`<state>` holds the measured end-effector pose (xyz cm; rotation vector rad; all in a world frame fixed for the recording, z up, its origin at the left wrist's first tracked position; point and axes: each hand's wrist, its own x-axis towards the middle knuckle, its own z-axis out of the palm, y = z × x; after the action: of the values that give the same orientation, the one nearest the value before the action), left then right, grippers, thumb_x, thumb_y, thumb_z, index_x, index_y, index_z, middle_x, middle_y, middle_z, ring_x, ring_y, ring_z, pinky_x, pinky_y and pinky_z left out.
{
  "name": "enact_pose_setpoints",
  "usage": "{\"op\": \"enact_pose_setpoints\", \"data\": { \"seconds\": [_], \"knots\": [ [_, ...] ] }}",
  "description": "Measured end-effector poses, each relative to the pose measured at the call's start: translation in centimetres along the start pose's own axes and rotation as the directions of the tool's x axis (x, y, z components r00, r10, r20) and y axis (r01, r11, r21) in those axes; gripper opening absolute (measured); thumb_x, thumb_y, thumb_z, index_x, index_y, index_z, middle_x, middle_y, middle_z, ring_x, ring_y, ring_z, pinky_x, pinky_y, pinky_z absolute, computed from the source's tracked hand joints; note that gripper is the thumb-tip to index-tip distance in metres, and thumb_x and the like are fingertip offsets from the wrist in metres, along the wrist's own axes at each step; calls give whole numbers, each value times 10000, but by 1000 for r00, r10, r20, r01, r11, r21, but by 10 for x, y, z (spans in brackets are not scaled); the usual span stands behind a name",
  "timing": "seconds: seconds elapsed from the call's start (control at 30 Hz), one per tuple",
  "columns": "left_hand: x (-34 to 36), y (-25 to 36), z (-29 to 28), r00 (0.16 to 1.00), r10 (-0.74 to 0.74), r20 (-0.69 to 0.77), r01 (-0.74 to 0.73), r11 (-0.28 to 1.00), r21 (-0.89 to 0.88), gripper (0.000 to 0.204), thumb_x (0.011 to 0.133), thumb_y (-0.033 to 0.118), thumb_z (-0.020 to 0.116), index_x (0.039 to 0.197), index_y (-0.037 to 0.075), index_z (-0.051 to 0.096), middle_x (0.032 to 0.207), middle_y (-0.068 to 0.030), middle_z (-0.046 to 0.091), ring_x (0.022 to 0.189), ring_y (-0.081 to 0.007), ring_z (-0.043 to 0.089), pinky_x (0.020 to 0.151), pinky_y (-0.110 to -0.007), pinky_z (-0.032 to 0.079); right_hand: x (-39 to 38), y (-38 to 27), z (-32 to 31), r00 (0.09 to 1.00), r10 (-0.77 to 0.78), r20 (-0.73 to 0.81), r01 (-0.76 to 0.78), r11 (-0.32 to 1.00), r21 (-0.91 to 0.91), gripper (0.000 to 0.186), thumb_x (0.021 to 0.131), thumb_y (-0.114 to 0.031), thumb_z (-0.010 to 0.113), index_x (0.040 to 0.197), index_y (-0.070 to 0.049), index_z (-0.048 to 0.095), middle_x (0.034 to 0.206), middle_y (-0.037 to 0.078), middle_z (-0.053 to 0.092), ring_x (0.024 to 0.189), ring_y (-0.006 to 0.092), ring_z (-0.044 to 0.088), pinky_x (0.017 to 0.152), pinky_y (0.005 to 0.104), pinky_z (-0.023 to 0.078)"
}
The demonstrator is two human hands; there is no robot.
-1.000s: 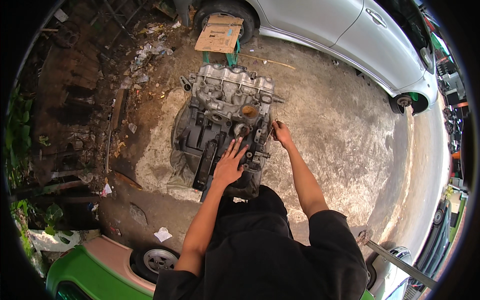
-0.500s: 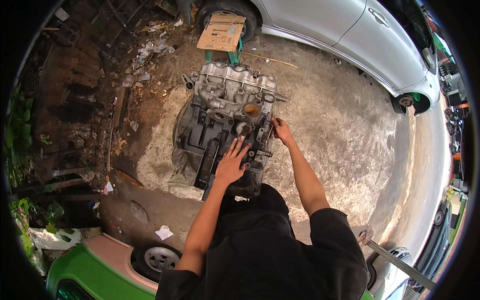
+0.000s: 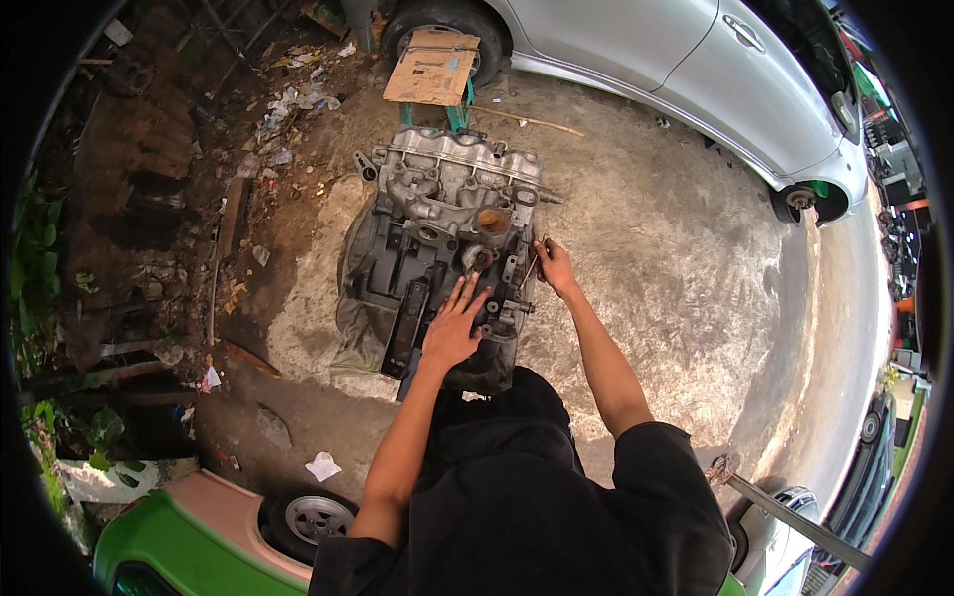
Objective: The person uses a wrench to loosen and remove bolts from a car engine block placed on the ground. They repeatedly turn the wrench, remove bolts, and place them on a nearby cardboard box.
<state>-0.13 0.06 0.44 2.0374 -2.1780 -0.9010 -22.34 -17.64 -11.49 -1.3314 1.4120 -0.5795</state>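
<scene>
A grey metal car engine stands on the ground before me, with a ribbed cover along its far side and a round, rust-brown opening near its middle. My left hand rests on the near part of the engine, fingers stretched out and apart, fingertips beside a curved metal fitting. At the engine's right side, my right hand is closed, with a thin metal tool pinched in its fingers and slanting down along the engine's edge. Its exact kind is too small to make out.
Beyond the engine, a piece of cardboard lies on a green stool. A silver car is parked at the far right, a green vehicle at the lower left. Litter and planks lie along the left.
The view has shifted slightly. My right hand has moved a little toward me along the engine's side, and the thin tool shows more clearly. My left hand stays resting on the engine.
</scene>
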Motion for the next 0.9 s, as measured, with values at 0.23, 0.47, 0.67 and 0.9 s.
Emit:
{"op": "enact_pose_setpoints", "data": {
  "seconds": [0.23,0.47,0.67,0.9],
  "knots": [
    [1,-1,1,1000,8,-12,-8,1000,-2,827,947,161,650,1654,316,251,1755,52,46,1611,-201,86,1285,-444,279,-17,-14,9,951,-283,-123,265,953,-144,415,1057,-344,625,1067,69,589,685,120,599,579,217,573,557,379,448],
    [0,-1,2,1000,7,-28,-7,1000,-20,828,936,157,656,1650,307,266,1755,45,56,1609,-207,97,1283,-450,284,-109,-56,23,912,-409,3,386,859,-337,309,982,-170,696,1108,65,540,914,244,656,761,406,635,692,471,498],
    [0,-1,5,998,18,-53,-19,1000,-20,825,935,159,658,1650,301,269,1754,36,74,1608,-212,109,1277,-451,291,-164,-23,52,886,-454,-88,385,829,-406,218,994,-92,641,1122,21,505,1002,251,586,893,451,608,783,527,499],
    [0,-2,4,998,22,-55,-23,1000,-12,816,943,154,649,1650,297,267,1753,34,76,1607,-212,111,1277,-449,293,-158,-23,40,855,-437,-278,343,880,-328,146,1027,-63,595,1102,28,508,973,260,627,835,445,620,738,506,488]
  ]
}}
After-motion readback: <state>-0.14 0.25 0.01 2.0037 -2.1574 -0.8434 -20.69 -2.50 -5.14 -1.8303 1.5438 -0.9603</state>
